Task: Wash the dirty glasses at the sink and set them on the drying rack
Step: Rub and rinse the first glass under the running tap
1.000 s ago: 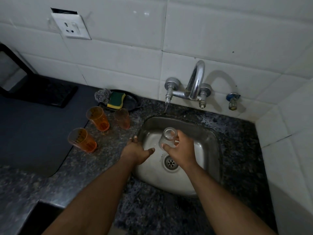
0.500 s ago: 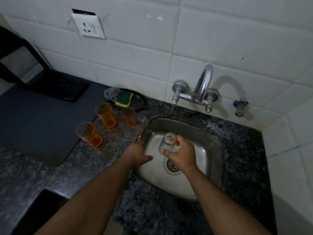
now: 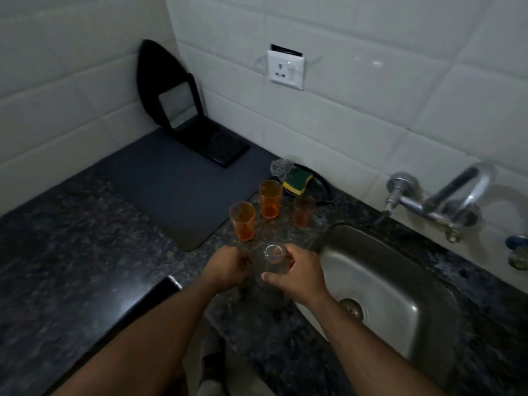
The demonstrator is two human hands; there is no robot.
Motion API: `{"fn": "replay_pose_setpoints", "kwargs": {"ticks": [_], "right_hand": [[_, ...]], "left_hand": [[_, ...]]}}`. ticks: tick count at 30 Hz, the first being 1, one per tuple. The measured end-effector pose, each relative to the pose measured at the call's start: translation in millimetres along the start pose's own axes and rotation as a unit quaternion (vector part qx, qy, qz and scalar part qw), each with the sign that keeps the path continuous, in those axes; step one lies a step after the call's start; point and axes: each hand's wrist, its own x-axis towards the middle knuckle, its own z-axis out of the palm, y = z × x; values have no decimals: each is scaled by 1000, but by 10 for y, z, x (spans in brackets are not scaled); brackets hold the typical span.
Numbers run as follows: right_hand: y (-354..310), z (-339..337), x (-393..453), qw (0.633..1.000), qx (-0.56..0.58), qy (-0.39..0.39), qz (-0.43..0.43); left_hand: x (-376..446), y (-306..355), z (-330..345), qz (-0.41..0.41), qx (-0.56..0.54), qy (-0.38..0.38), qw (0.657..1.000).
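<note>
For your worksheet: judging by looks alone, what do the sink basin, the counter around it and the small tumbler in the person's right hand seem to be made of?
Sink basin: likely stainless steel, a grey brushed sheen with soft reflections.
Counter: probably polished granite or similar stone, dark and speckled, with a glossy edge.
Tumbler held by the right hand: clear glass or clear plastic; the counter shows through it, and the picture cannot settle which.

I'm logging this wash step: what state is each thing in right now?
Clear glass: held over the counter, mouth up.
Right hand: grips the clear glass.
Left hand: curled, holds nothing visible.
Orange cups: three, upright.
Tap: no stream visible.
Sink: no dishes inside.
</note>
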Motion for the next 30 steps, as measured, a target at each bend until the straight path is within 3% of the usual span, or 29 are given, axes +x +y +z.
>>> {"fn": "replay_pose_setpoints", "kwargs": {"ticks": [9, 15, 30], "right_hand": [[-1192, 888, 719, 996, 43, -33, -77], [-1791, 1292, 1548, 998, 8, 2, -55], [-1886, 1761, 3804, 997, -16, 71, 7]], "left_hand": [[213, -1210, -853, -70, -16, 72, 995], [786, -1925, -1341, -97, -6, 71, 993], [2599, -2712, -1805, -126, 39, 32, 991]]}}
